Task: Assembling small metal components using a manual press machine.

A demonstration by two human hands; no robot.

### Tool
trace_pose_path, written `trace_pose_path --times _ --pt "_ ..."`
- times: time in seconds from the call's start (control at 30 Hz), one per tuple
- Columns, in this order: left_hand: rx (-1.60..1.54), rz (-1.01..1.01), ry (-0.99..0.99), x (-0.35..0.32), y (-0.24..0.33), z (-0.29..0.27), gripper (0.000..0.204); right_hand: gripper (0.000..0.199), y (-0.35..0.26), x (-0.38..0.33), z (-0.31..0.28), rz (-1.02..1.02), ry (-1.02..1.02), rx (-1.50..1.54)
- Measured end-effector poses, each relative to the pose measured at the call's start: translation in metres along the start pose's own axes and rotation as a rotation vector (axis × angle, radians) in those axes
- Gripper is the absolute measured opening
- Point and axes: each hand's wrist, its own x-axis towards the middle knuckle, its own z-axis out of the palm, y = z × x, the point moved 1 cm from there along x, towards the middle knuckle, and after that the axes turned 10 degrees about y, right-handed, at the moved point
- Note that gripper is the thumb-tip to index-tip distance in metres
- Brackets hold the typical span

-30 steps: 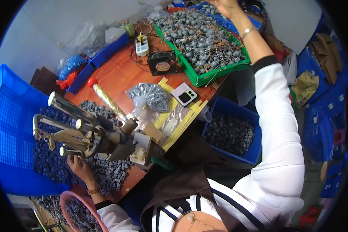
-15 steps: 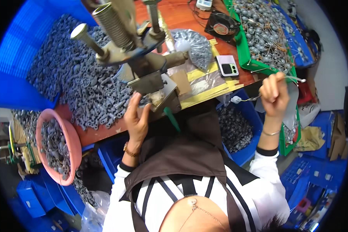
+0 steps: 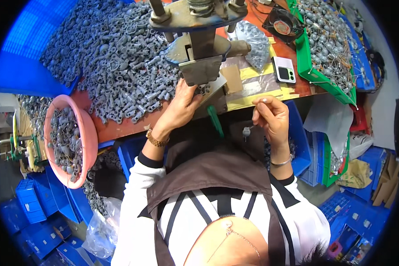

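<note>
My left hand (image 3: 180, 105) reaches under the head of a bench press (image 3: 201, 68), and the metal head hides its fingertips. Whether it grips anything is hidden. Beside it lie many loose grey plastic parts (image 3: 133, 80) heaped on the table. My right hand (image 3: 272, 119) is closed in a pinch, held in front of the table edge. From its fingers a small whitish rounded piece on a thin wire (image 3: 246, 131) hangs over my brown apron (image 3: 208, 173). A green handle-like strip (image 3: 215, 120) sticks out below the press.
A pink basin (image 3: 90, 146) of wired grey parts stands at the left. At the right, a green crate (image 3: 303, 57) holds similar pieces. A phone (image 3: 283, 71), a black fan (image 3: 284, 23) and a plastic bag of parts (image 3: 255, 46) lie on the table. A blue bin (image 3: 300, 133) sits below the edge.
My right hand has come left from beside the green crate, carrying the wired piece to in front of the table. My left hand has moved further under the press head. The view has shifted.
</note>
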Motion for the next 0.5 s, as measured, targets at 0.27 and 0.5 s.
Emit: trace_pose_path --times 0.27,0.5 --pt "0.072 -0.098 0.313 -0.004 0.013 0.006 0.028 0.012 -0.004 0.004 0.019 -0.316 0.025 -0.369" --pt "0.043 -0.354 0.071 0.002 0.014 -0.003 0.022 0.011 -0.001 0.005 0.018 -0.523 0.011 -0.595"
